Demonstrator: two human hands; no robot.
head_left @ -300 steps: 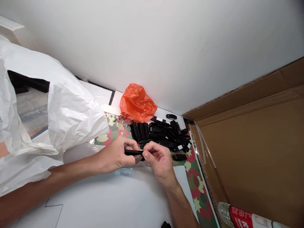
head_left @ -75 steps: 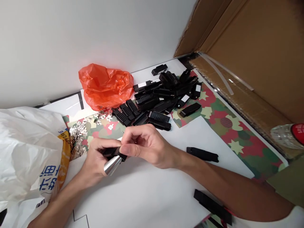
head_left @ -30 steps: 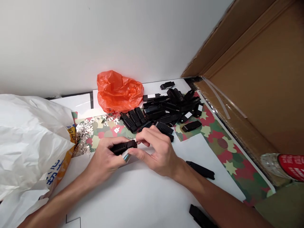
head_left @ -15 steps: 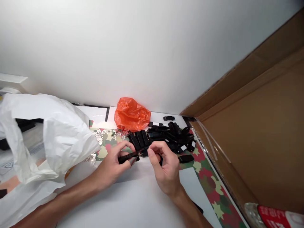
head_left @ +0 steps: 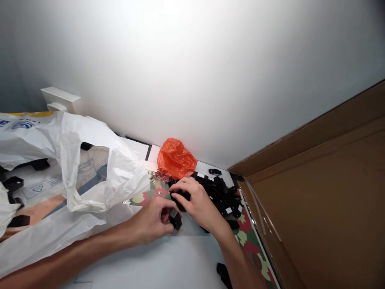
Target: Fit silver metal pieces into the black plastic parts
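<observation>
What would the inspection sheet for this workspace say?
Surface: white sheet over a patterned mat.
Job's things: one black part in hand; pile of black parts on the mat.
Clutter: orange bag, white plastic bag, small metal clips.
Hands: left hand grips the black part; right hand lies on the pile, grip unclear.
Cables: nothing seen.
Surroundings: white wall, cardboard box, wall socket.

Small assembly workbench, heap of black plastic parts (head_left: 221, 192), cardboard box (head_left: 325, 200)
</observation>
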